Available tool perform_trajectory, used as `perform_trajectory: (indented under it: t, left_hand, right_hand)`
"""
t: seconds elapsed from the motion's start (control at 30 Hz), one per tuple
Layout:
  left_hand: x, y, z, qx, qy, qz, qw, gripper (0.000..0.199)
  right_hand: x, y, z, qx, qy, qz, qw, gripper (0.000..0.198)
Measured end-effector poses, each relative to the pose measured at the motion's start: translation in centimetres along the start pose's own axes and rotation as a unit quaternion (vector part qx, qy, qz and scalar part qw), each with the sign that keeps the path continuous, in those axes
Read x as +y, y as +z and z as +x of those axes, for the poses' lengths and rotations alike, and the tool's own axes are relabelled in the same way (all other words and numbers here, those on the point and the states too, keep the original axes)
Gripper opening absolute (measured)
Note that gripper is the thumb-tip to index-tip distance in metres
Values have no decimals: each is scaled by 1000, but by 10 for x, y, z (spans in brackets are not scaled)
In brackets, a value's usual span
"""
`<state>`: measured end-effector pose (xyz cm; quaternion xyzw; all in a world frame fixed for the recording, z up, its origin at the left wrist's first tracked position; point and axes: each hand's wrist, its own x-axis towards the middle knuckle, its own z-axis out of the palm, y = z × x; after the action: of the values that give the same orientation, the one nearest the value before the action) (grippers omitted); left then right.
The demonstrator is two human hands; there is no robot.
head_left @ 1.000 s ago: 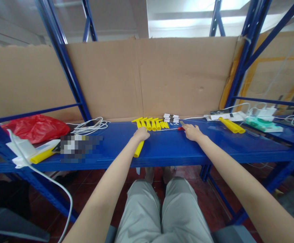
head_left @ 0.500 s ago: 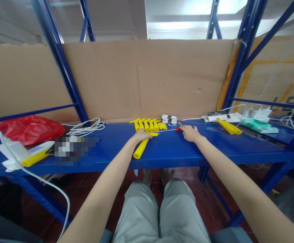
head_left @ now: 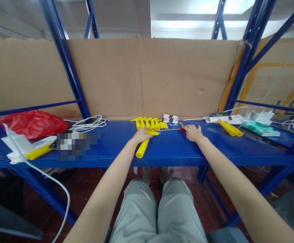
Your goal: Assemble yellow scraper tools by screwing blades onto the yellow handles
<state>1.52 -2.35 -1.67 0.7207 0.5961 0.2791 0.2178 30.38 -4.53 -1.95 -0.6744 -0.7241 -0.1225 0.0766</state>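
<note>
My left hand [head_left: 141, 135] is closed on a yellow T-shaped tool with a round hollow handle [head_left: 142, 148], which lies on the blue shelf with its open end towards me. Just right of its crosspiece is a thin screwdriver [head_left: 172, 129], its metal shaft pointing left. My right hand [head_left: 193, 133] rests palm down, with its fingertips closed at the red handle. A small flat grey piece [head_left: 181, 124] shows beside those fingers; whether they touch it I cannot tell. Behind my left hand, several similar yellow T-shaped tools [head_left: 147, 123] stand in a row.
Small yellow pieces [head_left: 163, 125] and stacked white pieces [head_left: 170, 118] lie near the cardboard backing [head_left: 111, 77]. Yellow tubes [head_left: 230, 128] and a green-white packet [head_left: 260, 127] are at right. A red plastic bag [head_left: 33, 124] and coiled white cable [head_left: 90, 124] are at left.
The view has shifted slightly. Both hands stay in nearly the same places, the left on the yellow tool and the right at the screwdriver's handle.
</note>
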Motion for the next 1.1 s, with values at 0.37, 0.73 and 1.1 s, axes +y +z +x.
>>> perform_trajectory:
  t: [0.37,0.73,1.1]
  left_hand:
    - [4,-3,-6,20,9,52,998,57]
    - [4,-2,-6,18,19,66,997,61]
    - [5,-3,-9,16,16,32,999,59]
  right_hand:
    - [1,5,1,18,-8,-3,1000,56]
    - [-10,0,38,19,-52,52,997,50]
    - [-39,4,82,-83,37,71,993,48]
